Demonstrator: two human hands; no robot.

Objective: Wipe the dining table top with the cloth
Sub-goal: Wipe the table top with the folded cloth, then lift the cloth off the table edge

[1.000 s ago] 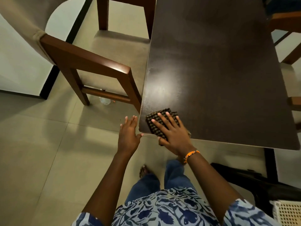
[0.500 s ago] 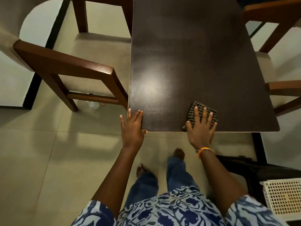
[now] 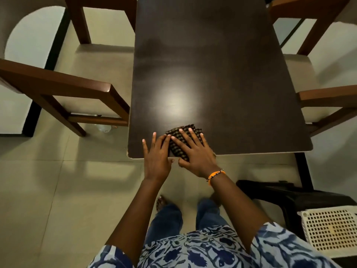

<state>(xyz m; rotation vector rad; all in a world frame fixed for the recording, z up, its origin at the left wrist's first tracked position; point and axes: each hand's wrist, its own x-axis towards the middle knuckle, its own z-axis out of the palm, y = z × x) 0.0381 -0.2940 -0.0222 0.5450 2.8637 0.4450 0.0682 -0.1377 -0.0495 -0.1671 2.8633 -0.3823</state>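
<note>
right hand [image 3: 195, 151] lies flat, fingers spread, pressing the cloth [image 3: 178, 141] at the table [image 3: 212, 74] near edge; left hand [image 3: 156, 153] flat beside it (empty). a pull toward the wrist could drag the cloth off.

Setting: a home dining area is showing.
Worktop: a dark rectangular dining worktop [image 3: 212, 74] is standing in the middle, reflecting a ceiling light.
Seating: wooden chairs with beige cushioned seats are sitting tucked at the left [image 3: 81, 89] and the right [image 3: 324, 97] sides.
Floor: large pale floor tiles [image 3: 58, 190] are running under everything.
Household items: a white perforated plastic basket [image 3: 330, 231] is sitting at lower right, beside a dark plastic chair [image 3: 289, 194].
</note>
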